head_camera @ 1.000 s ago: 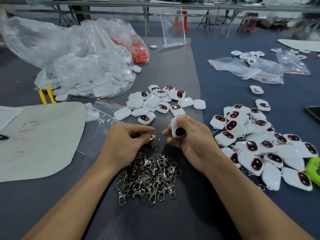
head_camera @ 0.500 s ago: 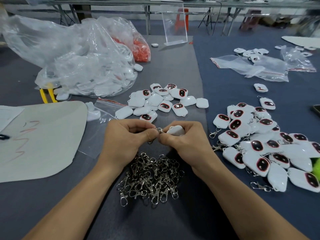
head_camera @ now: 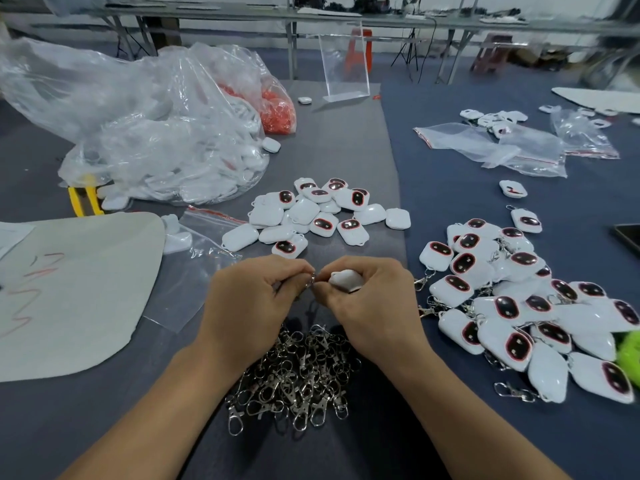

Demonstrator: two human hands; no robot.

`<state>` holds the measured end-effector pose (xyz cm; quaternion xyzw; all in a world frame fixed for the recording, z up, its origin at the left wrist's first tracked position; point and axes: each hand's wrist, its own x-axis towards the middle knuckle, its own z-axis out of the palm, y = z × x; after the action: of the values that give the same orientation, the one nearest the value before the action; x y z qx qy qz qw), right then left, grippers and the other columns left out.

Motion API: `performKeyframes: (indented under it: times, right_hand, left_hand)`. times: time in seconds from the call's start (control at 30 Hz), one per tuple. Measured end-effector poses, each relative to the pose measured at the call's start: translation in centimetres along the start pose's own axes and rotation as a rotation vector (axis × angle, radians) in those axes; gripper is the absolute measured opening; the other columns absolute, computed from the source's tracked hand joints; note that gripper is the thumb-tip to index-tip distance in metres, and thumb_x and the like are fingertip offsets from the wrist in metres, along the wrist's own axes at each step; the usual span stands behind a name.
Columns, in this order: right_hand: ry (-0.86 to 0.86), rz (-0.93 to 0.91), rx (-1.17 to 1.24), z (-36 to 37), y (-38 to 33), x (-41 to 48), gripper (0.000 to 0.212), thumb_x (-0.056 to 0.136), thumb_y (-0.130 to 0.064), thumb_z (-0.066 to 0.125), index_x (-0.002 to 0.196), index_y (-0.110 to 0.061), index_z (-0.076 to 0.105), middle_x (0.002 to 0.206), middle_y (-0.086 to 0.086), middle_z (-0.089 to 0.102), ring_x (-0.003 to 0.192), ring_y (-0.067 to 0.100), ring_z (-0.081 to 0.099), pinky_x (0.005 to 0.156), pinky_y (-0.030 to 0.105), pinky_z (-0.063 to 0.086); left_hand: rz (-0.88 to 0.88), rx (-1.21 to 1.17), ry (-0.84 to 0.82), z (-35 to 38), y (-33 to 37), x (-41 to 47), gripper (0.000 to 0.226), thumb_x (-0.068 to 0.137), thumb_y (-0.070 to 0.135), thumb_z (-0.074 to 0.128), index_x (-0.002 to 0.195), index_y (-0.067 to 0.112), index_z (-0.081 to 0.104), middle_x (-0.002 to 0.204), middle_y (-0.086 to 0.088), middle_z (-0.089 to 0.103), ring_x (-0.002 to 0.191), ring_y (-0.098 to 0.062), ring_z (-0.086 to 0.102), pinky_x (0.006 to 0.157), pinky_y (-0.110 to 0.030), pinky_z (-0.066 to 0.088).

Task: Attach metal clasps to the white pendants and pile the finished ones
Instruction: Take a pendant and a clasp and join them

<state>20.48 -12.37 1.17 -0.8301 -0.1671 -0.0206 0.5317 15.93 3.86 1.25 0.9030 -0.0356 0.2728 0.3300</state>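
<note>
My left hand (head_camera: 256, 296) pinches a small metal clasp (head_camera: 310, 282) at its fingertips. My right hand (head_camera: 374, 303) holds a white pendant (head_camera: 346, 279), its fingertips meeting the clasp. Both hands hover just above a heap of loose metal clasps (head_camera: 294, 372) near the table's front. Behind the hands lies a cluster of white pendants (head_camera: 311, 213), some showing dark oval faces. To the right spreads a larger pile of pendants with clasps attached (head_camera: 519, 306).
A big clear plastic bag (head_camera: 145, 133) of white parts and an orange-filled bag (head_camera: 277, 109) sit at back left. Yellow-handled pliers (head_camera: 83, 199), a pale sheet (head_camera: 76, 292), empty zip bags (head_camera: 491, 147), an acrylic stand (head_camera: 344, 67) and a green object (head_camera: 628, 351) surround the work area.
One second ago my hands were apart with the pendant's dark face toward me. They have come together; the pendant is turned edge-up and the clasp meets it.
</note>
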Motion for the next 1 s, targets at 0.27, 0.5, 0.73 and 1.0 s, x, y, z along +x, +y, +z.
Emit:
performKeyframes:
  times: [0.27,0.5,0.73,1.0]
  right_hand:
    - [0.048,-0.025,-0.067,0.1,0.0,0.2,0.013,0.078,-0.023,0.087,0.075,-0.029,0.077,0.066,-0.022,0.069,0.061,0.000,0.065,0.052,0.014,0.050]
    - [0.078,0.040,0.171,0.3,0.0,0.3,0.008,0.066,-0.020,0.076,0.069,-0.027,0.076,0.053,-0.013,0.064,0.047,-0.001,0.053,0.046,0.013,0.040]
    - [-0.006,0.184,0.383,0.1,0.4,1.0,0.006,0.061,-0.020,0.075,0.067,-0.019,0.077,0.057,-0.002,0.063,0.055,0.012,0.052,0.052,0.030,0.044]
    - [0.055,-0.061,0.002,-0.2,0.4,0.7,0.014,0.075,-0.018,0.084,0.070,-0.027,0.074,0.061,-0.016,0.068,0.053,-0.001,0.060,0.049,0.008,0.042]
  left_hand:
    - [0.062,-0.001,-0.025,0.0,0.2,-0.1,0.013,0.090,0.026,0.066,0.093,0.032,0.077,0.084,0.021,0.071,0.081,0.002,0.065,0.072,-0.022,0.049]
    - [-0.155,-0.269,0.052,0.7,0.7,-0.1,0.028,0.079,0.008,0.083,0.095,0.032,0.081,0.088,0.027,0.075,0.079,0.006,0.071,0.074,-0.011,0.054]
    - [-0.300,-0.564,-0.004,1.1,0.2,0.7,0.023,0.077,0.005,0.083,0.077,0.028,0.081,0.071,0.006,0.075,0.064,-0.004,0.066,0.062,-0.018,0.051]
    - [-0.142,-0.181,0.012,0.5,0.9,0.2,0.013,0.073,0.017,0.078,0.071,0.029,0.074,0.069,0.016,0.070,0.063,-0.005,0.063,0.059,-0.010,0.042]
